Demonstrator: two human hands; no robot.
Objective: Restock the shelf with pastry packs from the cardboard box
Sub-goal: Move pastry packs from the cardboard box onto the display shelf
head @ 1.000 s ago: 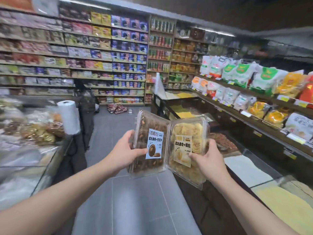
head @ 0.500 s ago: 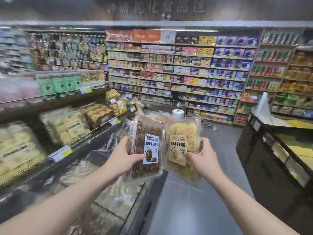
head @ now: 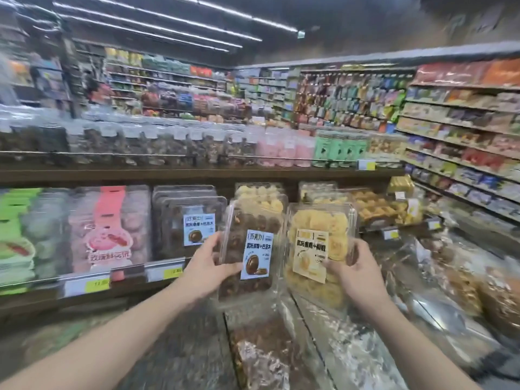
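Note:
My left hand [head: 206, 266] grips a clear pack of brown chocolate pastries [head: 251, 246] with a blue label. My right hand [head: 357, 270] grips a clear pack of yellow pastries [head: 319, 249] with a cream label. I hold both packs upright, side by side, in front of the lower dark shelf [head: 157, 280]. On that shelf stand matching brown packs [head: 188, 220] just left of my left hand, and yellow packs [head: 260, 194] behind the held ones. The cardboard box is not in view.
Pink [head: 109, 229] and green [head: 17, 235] pastry packs fill the shelf's left part. An upper shelf [head: 197, 171] carries jars and tubs. Bagged baked goods [head: 464, 280] lie at the right and below my arms. Stocked aisle shelves [head: 461, 136] run at the far right.
The view has swung left from the aisle onto the pastry shelf. Both hands still hold the same two packs, now closer to the shelf front.

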